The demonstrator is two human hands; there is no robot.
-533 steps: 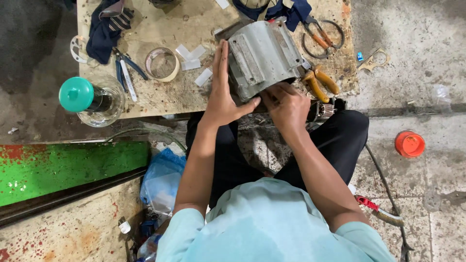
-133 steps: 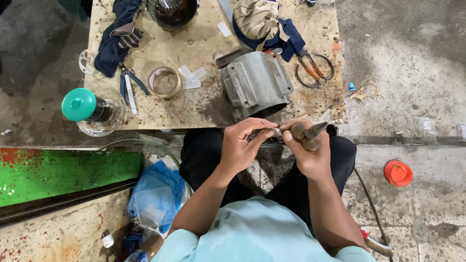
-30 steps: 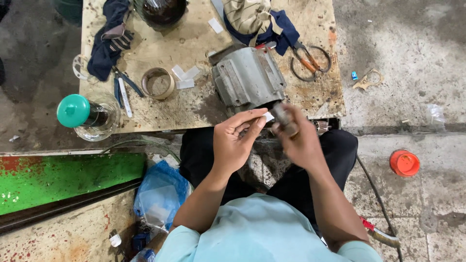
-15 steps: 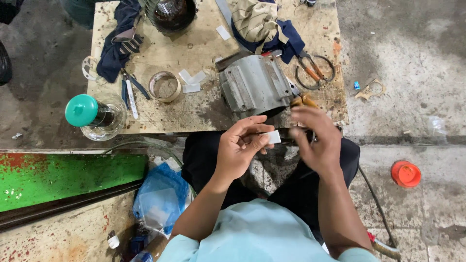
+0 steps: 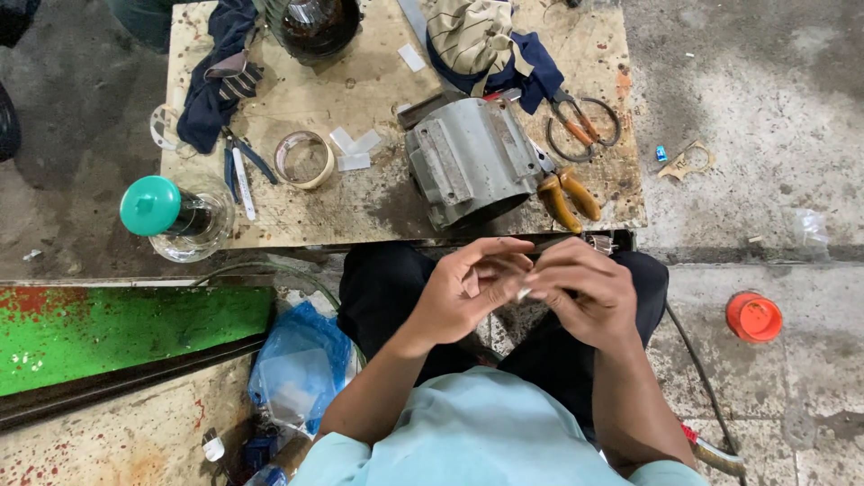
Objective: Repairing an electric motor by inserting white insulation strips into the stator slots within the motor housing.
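Concrete floor, with a scuffed tabletop carrying a grey motor housing, orange pliers and a tape roll. Over the lap, left hand and right hand meet, fingers of both pinching a tiny white strip.

The person wears a pale blue-green short-sleeved shirt whose sleeves end above the elbows, and dark, near-black trousers. Both forearms are bare, and the left hand and right hand are ungloved.
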